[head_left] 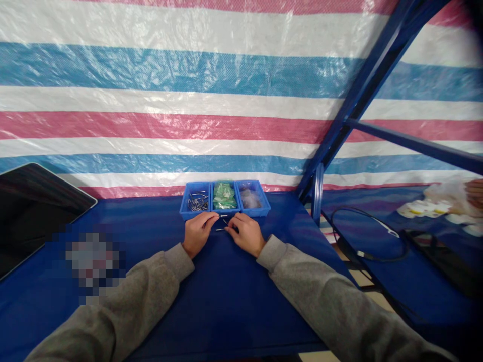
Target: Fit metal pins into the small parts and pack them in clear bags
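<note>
My left hand (198,232) is closed in a pinch, with a thin silvery rod-like piece (223,215) sticking out to the right from its fingertips. Facing it, my right hand (246,233) has its thumb and index finger drawn together. Another slim metal piece (219,230) reaches left from those fingertips, and a short dark one (225,221) shows just above it. The pieces are too small to name exactly. Right behind my hands stand three joined blue bins: the left bin (182,206) with several thin metal pieces (198,202), the middle with a green bag (225,195), the right with a clear bag (250,198).
A dark-screened device (33,211) lies at the left of the blue table (226,301), near a blurred-out patch. Striped sheeting (169,75) hangs behind. A blue metal frame (317,193) rises at right; beyond it are a black cable (372,259) and white items (424,207).
</note>
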